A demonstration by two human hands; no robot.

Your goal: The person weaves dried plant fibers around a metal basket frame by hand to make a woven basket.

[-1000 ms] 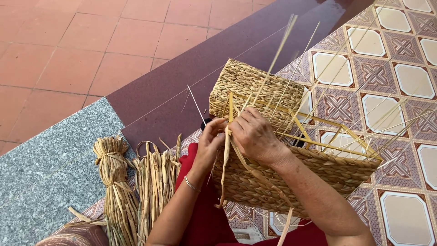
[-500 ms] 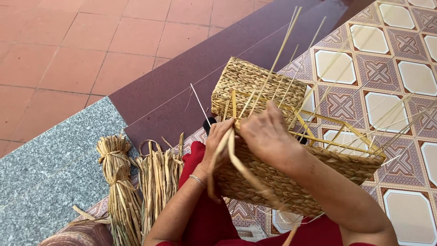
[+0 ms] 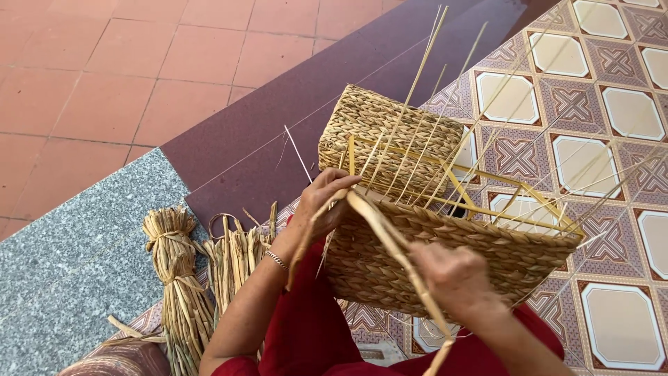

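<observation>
Basket (image 3: 445, 237), half woven, rests on the person's red lap over the patterned tiles (image 3: 612, 118), thin stakes fanning up from its rim. The left hand (image 3: 325, 198) pinches a flat strand (image 3: 390, 244) at the rim; the right hand (image 3: 456, 278) grips the same strand lower. Straw bundles (image 3: 177, 278) lie left.

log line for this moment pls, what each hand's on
left hand: pinching strand at basket rim | right hand: pulling flat straw strand down across basket front | bundles of straw: on floor, by left arm
</observation>
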